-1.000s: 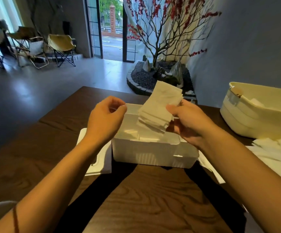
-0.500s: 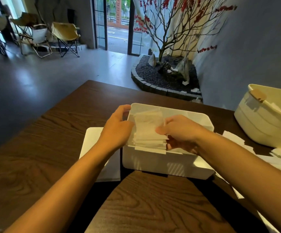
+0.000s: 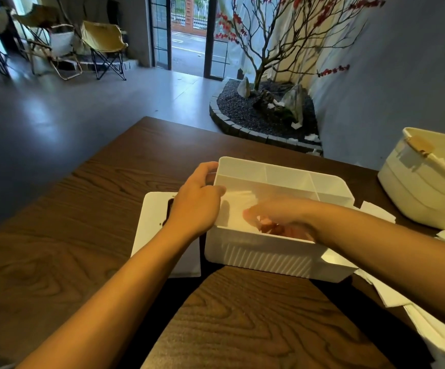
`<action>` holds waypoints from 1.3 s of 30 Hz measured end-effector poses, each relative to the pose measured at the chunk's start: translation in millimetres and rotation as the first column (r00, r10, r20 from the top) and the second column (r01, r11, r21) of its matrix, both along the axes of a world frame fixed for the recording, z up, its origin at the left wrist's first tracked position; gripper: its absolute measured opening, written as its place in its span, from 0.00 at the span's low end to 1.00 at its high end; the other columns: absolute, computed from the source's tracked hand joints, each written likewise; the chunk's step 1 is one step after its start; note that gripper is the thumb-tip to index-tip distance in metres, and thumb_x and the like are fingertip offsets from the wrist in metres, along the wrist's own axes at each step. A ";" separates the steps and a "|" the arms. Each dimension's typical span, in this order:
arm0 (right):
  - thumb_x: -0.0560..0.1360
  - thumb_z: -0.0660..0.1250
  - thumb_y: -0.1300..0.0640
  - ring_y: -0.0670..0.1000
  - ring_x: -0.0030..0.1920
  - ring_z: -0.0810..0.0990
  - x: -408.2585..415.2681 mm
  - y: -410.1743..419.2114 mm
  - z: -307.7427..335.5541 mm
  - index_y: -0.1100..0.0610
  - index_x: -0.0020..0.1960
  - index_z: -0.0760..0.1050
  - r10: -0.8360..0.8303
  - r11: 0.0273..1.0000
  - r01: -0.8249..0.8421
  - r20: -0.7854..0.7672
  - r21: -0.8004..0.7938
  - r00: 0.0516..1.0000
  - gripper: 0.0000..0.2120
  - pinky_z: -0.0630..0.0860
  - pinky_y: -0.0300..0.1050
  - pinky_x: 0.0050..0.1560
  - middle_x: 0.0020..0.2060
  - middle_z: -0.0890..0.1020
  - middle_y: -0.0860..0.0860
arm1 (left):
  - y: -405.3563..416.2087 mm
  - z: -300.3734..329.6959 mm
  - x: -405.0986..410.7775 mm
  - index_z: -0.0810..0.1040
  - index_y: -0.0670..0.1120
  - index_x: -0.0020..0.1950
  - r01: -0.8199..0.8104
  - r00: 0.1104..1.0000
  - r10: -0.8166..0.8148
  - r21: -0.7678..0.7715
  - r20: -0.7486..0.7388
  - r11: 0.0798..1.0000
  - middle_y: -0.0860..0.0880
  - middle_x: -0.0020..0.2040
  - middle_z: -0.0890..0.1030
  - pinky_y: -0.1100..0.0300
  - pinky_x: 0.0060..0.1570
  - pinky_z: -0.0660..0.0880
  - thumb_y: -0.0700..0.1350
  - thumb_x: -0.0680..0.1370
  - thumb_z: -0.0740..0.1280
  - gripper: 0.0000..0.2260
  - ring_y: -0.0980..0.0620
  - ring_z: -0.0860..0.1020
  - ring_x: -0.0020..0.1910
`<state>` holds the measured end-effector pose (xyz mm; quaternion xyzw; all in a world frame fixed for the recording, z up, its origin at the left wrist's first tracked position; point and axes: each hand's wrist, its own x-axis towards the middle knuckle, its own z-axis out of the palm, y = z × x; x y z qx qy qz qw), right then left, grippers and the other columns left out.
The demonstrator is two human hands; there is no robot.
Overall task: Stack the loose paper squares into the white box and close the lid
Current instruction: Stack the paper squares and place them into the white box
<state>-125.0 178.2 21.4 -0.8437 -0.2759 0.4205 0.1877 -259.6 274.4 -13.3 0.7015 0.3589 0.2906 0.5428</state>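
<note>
The white box (image 3: 274,255) stands open on the dark wooden table (image 3: 77,235), with dividers along its far side. My left hand (image 3: 197,203) grips the box's left rim. My right hand (image 3: 282,217) is blurred, down inside the front compartment, with its fingers closed on a stack of white paper squares (image 3: 238,202) lying low in the box. The flat white lid (image 3: 151,230) lies on the table left of the box, partly under my left wrist.
Loose paper squares (image 3: 375,211) lie right of the box, and more paper (image 3: 387,292) lies near my right forearm. A cream basket (image 3: 423,193) stands at the far right. Beyond the table are a gravel bed with a red-blossom tree and folding chairs.
My right hand has lowered the paper stack from above the rim down into the box. My left hand has stayed at the box's left rim.
</note>
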 end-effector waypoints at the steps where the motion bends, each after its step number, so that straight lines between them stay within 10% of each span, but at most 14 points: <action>1: 0.79 0.68 0.51 0.53 0.50 0.79 -0.1 -0.2 0.4 0.54 0.56 0.75 0.028 0.999 -0.028 0.023 -0.031 0.999 0.09 0.80 0.45 0.52 0.50 0.80 0.55 | 0.1 0.0 0.1 0.71 0.55 0.71 -0.002 1.000 0.002 0.002 -0.005 1.000 0.55 0.63 0.77 0.43 0.65 0.74 0.40 0.82 0.62 0.19 0.50 0.75 0.62; 13: 0.76 0.71 0.54 0.49 0.37 0.77 5.3 -7.7 3.3 0.57 0.38 0.77 0.308 0.949 -0.315 0.266 -0.017 0.913 0.11 0.72 0.37 0.34 0.33 0.79 0.50 | -1.1 1.2 -0.1 0.71 0.53 0.72 -0.015 1.000 0.015 0.011 -0.014 1.000 0.54 0.66 0.77 0.49 0.63 0.73 0.41 0.83 0.62 0.18 0.51 0.74 0.63; 17: 0.75 0.72 0.52 0.46 0.45 0.80 2.0 -8.5 7.1 0.52 0.47 0.81 0.409 0.801 -0.588 0.616 0.112 0.674 0.04 0.78 0.44 0.48 0.42 0.83 0.46 | -1.5 0.6 -0.2 0.71 0.54 0.71 -0.017 1.000 0.017 0.021 -0.011 1.000 0.54 0.65 0.77 0.49 0.62 0.74 0.41 0.83 0.61 0.17 0.51 0.75 0.63; 23: 0.77 0.70 0.52 0.44 0.54 0.76 1.9 4.0 0.2 0.46 0.63 0.79 0.654 0.628 -0.778 0.514 0.040 0.554 0.14 0.73 0.35 0.51 0.57 0.80 0.44 | -1.2 0.5 1.1 0.71 0.53 0.70 -0.020 1.000 0.021 0.048 -0.022 0.999 0.54 0.64 0.76 0.55 0.57 0.74 0.40 0.83 0.61 0.17 0.52 0.74 0.62; 26: 0.78 0.68 0.54 0.45 0.49 0.76 1.2 10.2 -10.3 0.49 0.59 0.80 0.699 0.566 -0.824 0.534 -0.008 0.475 0.09 0.71 0.34 0.45 0.49 0.80 0.45 | -1.8 0.9 1.9 0.71 0.51 0.71 -0.023 0.999 0.024 0.047 -0.025 0.999 0.52 0.65 0.76 0.54 0.57 0.73 0.40 0.83 0.61 0.17 0.51 0.74 0.63; 35: 0.79 0.68 0.51 0.48 0.53 0.80 -3.0 5.7 -6.5 0.52 0.61 0.80 0.564 0.683 -0.716 0.516 0.146 0.644 0.12 0.73 0.38 0.48 0.56 0.83 0.51 | 0.0 5.0 1.8 0.72 0.50 0.69 -0.012 0.990 0.036 0.172 -0.134 0.985 0.50 0.63 0.77 0.63 0.43 0.72 0.40 0.83 0.61 0.15 0.51 0.75 0.57; 39: 0.78 0.69 0.51 0.46 0.49 0.79 7.4 -16.5 15.6 0.50 0.59 0.81 0.337 0.764 -0.591 0.620 0.261 0.709 0.11 0.76 0.44 0.53 0.53 0.84 0.49 | -3.4 17.1 1.7 0.73 0.50 0.68 0.009 0.954 0.105 0.379 -0.280 0.926 0.46 0.65 0.78 0.51 0.54 0.76 0.41 0.81 0.64 0.16 0.46 0.77 0.59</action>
